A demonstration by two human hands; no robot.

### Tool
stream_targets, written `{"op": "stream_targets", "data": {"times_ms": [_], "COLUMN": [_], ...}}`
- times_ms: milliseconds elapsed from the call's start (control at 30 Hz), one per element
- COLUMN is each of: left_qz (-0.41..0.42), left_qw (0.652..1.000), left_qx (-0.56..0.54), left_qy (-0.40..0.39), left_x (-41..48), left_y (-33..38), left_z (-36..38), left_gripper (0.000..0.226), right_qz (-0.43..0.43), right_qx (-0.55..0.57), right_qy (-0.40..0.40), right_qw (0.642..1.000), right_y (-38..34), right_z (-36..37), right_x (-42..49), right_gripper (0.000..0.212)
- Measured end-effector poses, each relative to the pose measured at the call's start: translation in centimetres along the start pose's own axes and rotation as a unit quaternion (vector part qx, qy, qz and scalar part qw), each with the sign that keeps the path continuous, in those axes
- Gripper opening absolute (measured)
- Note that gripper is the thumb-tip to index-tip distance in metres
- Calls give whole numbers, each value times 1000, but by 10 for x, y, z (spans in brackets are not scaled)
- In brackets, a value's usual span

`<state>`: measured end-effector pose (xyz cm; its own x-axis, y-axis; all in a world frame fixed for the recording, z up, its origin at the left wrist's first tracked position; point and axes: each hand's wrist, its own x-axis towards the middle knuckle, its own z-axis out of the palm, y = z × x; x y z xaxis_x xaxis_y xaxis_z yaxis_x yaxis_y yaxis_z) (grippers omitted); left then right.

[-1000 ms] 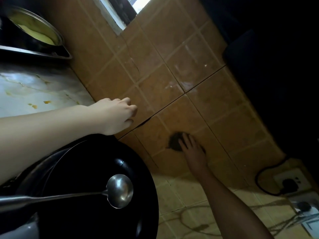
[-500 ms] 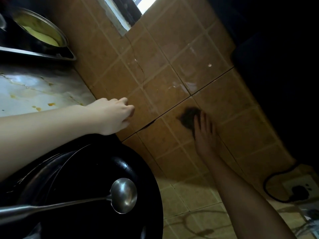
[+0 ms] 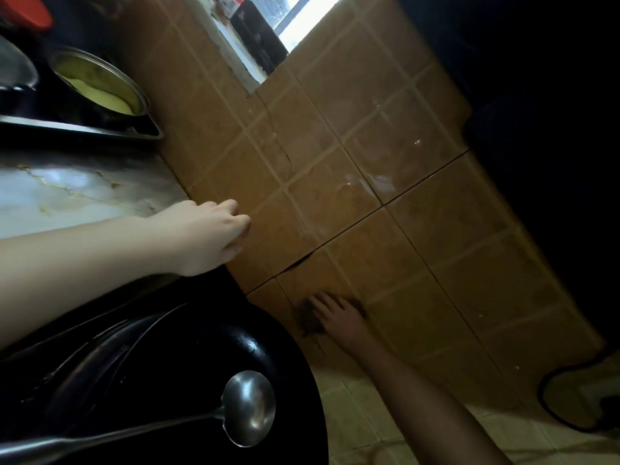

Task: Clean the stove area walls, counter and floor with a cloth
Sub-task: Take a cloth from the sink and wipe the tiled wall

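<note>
The right grip (image 3: 339,317) is lying released, its fingers stretched flat and pressing a dark cloth (image 3: 308,322) against the brown tiled wall (image 3: 369,162). The cloth is sitting low on the wall at about six o'clock in the view, just above the line where the wall is meeting the pale tiled floor (image 3: 352,427), and it is peeking out from under the fingers on their nine o'clock side.

The left grip (image 3: 208,236) is resting at the corner of the marbled desk (image 3: 67,193), right by the wall, at about nine o'clock from the centre. It is loosely clenched, fingers curling under, with nothing showing inside it.

A black wok (image 3: 188,380) is filling the seven o'clock corner, and a steel ladle (image 3: 250,407) is lying across it with its bowl facing up. At ten o'clock a metal pot (image 3: 100,85) with yellow contents is standing on a steel tray (image 3: 84,130). A window opening (image 3: 302,21) is glowing at twelve o'clock. A black cable (image 3: 550,397) is looping over the floor at four o'clock.
</note>
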<state>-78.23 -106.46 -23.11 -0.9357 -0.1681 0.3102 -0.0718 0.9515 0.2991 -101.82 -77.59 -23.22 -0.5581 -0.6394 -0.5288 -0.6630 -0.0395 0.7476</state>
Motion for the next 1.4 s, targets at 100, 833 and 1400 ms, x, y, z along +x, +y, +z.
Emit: {"op": "stream_targets", "data": {"times_ms": [100, 833, 1400], "left_qz": [-18, -62, -71], "left_qw": [1000, 997, 997], "left_qx": [-2, 29, 7], "left_qy": [2, 34, 2], "left_x": [-1, -13, -19], "left_y": [-3, -52, -63], "left_z": [-7, -34, -27], "left_gripper": [30, 32, 32], "right_qz": [-57, 247, 50], "right_qx": [-26, 67, -91], "right_qy": [-40, 241, 84], "right_qw": [997, 936, 991], "right_y": [7, 100, 41], "right_z": [3, -172, -74], "right_x": [-14, 60, 31], "right_gripper": [44, 56, 49]}}
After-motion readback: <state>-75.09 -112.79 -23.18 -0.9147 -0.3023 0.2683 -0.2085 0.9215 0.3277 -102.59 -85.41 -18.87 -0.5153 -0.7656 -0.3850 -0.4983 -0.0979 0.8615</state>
